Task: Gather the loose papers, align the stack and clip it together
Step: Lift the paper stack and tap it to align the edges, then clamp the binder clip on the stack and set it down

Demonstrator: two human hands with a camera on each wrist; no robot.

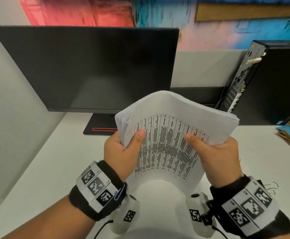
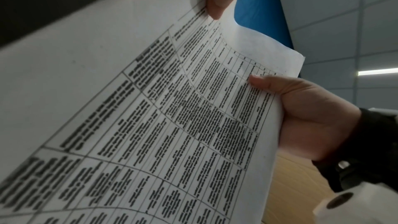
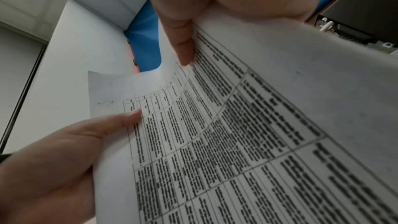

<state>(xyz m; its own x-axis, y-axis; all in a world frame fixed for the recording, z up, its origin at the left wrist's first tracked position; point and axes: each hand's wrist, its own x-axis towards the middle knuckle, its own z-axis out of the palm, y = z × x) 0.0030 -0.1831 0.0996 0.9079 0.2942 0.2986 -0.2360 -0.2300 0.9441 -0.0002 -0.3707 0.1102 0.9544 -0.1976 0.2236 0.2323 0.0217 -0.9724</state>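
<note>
No legible text on papers (image 1: 168, 149)

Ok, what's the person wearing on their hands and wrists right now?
Both hands, left hand and right hand, are bare. Each wrist carries a black fabric band with white panels of black square-code markers. White camera pods bearing the same kind of markers hang below the wrists, with thin black cables trailing off.
</note>
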